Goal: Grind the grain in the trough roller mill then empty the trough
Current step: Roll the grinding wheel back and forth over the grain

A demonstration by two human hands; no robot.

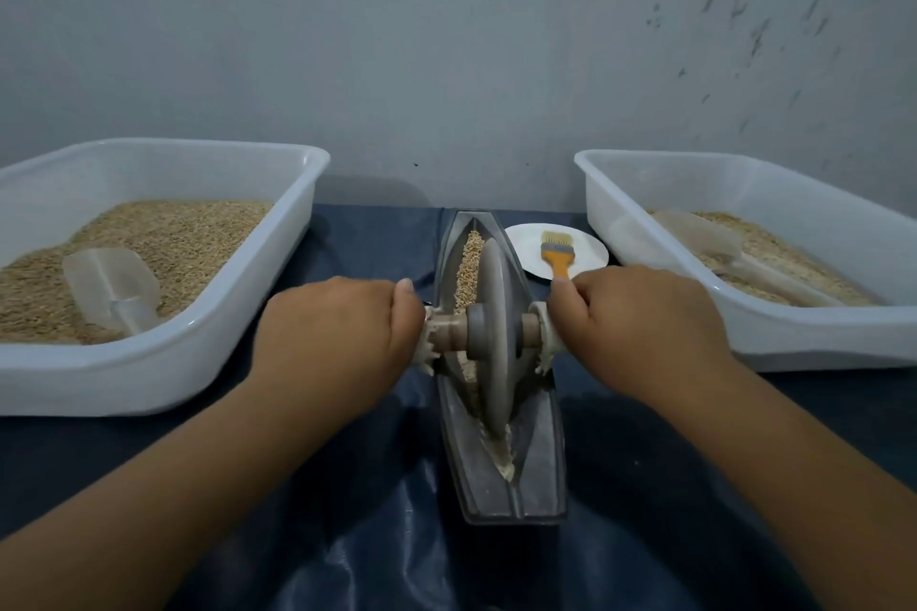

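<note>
Both hands, left [342,327] and right [640,323], clench the axle ends of one grey wheel [489,337] standing in the trough [538,461], grain [470,258] beyond it; two tubs [198,352] flank the trough.

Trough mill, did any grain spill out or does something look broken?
Nothing stands out. The grain stays inside the trough, under the grinding wheel, and no spill shows on the dark cloth. Nothing looks broken.
</note>
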